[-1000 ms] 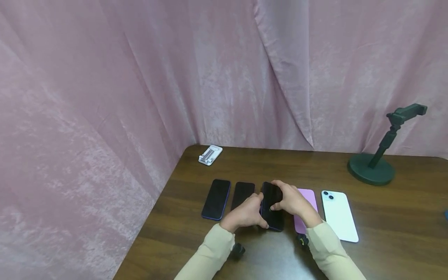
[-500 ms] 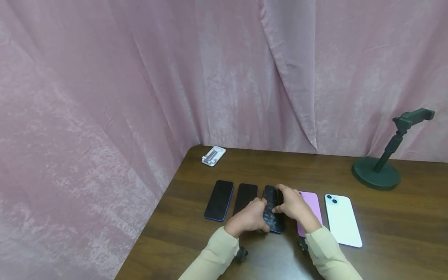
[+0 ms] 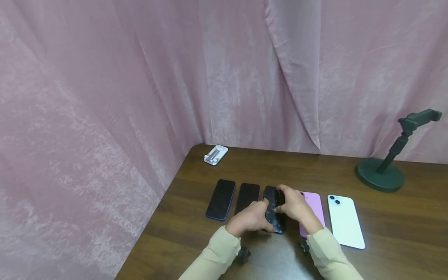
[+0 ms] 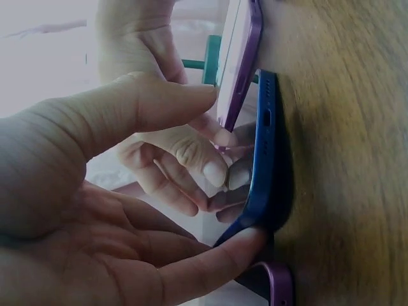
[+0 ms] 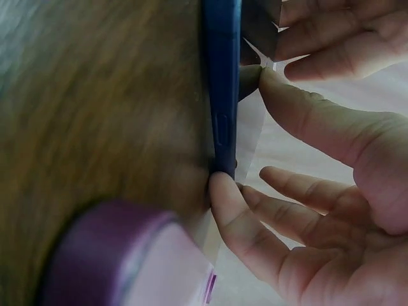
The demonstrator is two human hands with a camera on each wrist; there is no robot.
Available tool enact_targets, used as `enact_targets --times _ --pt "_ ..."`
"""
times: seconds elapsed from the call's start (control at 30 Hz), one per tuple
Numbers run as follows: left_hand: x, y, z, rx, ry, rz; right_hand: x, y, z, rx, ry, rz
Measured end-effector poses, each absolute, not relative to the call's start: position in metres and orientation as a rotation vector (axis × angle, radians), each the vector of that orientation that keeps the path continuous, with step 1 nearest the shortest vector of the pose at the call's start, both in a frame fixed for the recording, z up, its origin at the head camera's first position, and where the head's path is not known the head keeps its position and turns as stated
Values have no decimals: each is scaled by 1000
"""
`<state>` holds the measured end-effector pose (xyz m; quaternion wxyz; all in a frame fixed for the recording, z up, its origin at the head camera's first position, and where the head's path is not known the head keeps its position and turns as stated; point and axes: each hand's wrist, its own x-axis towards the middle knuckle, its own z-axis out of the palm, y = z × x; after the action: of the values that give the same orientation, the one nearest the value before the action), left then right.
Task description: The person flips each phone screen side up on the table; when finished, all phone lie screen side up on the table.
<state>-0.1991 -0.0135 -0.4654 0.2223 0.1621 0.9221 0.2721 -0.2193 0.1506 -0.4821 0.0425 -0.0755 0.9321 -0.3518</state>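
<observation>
A dark-screened phone [image 3: 271, 214] with a blue frame lies face up in the middle of a row on the wooden table. My left hand [image 3: 250, 218] holds its left side; in the left wrist view a finger rests against the blue phone [image 4: 264, 169] at its edge, with the thumb above the screen. At the upper right side my right hand [image 3: 295, 204] grips it: in the right wrist view one fingertip touches the side of the blue phone [image 5: 224, 76], and the thumb is at the screen. The far fingers are partly hidden.
Left of it lie a black-screened phone [image 3: 249, 193] and another dark phone [image 3: 221, 200]. To the right are a pink phone [image 3: 315, 206], under my right forearm, and a white phone [image 3: 345, 222]. A white folded stand [image 3: 216, 154] and green stand [image 3: 379, 175] sit farther back.
Both hands stay at the phone, nearly still. The whole view has shifted slightly, and pale mottled reflections now show on the phone's screen where it looked plain black before.
</observation>
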Motion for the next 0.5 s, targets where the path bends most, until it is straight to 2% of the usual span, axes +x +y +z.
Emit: enact_targets --times 0.5 --pt "-193 -7 -466 444 2639 605 -217 150 -483 -273 2893 -1048"
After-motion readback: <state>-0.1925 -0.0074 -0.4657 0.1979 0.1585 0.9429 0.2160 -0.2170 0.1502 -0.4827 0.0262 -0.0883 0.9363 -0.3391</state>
